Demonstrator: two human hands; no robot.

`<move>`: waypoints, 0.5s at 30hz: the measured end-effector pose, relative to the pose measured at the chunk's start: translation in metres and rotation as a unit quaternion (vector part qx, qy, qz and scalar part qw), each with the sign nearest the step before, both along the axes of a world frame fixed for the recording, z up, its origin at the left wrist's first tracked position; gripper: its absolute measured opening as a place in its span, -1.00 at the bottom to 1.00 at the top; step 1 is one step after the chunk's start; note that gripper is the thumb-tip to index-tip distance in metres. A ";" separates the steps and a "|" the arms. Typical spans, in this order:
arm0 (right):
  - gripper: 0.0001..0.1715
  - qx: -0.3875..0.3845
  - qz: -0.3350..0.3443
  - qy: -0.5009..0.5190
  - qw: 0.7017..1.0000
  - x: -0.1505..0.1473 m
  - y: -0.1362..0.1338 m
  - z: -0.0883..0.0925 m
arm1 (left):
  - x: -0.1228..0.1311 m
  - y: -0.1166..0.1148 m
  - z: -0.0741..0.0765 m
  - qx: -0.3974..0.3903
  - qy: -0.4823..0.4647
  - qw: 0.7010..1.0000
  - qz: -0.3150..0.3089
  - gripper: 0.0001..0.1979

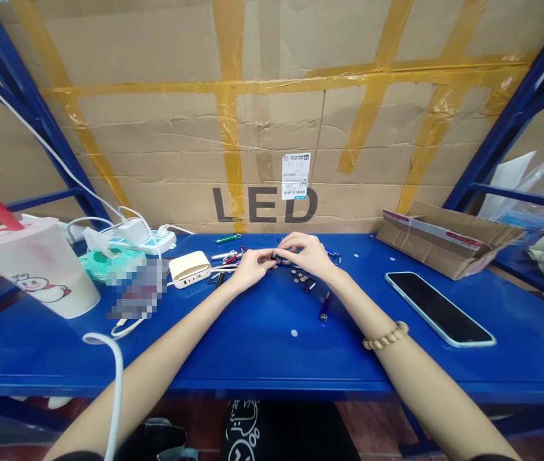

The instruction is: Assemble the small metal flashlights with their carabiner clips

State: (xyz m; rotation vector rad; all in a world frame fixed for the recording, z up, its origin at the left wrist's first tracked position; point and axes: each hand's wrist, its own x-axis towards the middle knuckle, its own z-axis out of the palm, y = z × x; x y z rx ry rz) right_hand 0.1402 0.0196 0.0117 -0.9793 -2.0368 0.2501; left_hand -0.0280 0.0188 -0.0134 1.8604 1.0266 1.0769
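Observation:
My left hand and my right hand meet above the blue table, fingertips pinched together on a small dark metal piece. Fingers cover most of it, so its exact kind is hidden. Beneath my right hand lie several small round silver discs like button cells, with a small black part among them. A purple metal tube, like a mini flashlight, rests near my right wrist. Behind my left hand are a green tube and several red and silver ones. A black tube lies beside that hand.
Left of my hands stand a cream charger with cables, a tissue pack, a power strip and a drink cup. A phone and an open cardboard box are on the right. Large cardboard backs the table.

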 end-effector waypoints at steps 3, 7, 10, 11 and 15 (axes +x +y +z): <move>-0.78 -0.017 0.009 -0.025 1.000 0.000 -0.001 0.001 | -0.001 0.001 -0.003 0.028 0.020 0.999 0.003 -0.73; -0.80 -0.033 0.032 -0.067 0.997 0.001 0.000 -0.001 | -0.001 0.001 -0.004 0.044 0.059 0.997 0.017 -0.70; -0.78 -0.044 0.024 -0.054 0.997 0.002 0.003 0.000 | 0.000 0.002 -0.003 0.052 0.063 0.996 0.032 -0.72; -0.77 -0.047 0.010 -0.035 0.998 0.003 0.004 0.001 | 0.000 0.002 -0.002 0.053 0.054 0.996 0.038 -0.73; -0.76 -0.048 -0.069 0.012 0.996 0.013 0.007 0.008 | -0.003 0.002 0.001 0.099 0.020 0.993 0.060 -0.85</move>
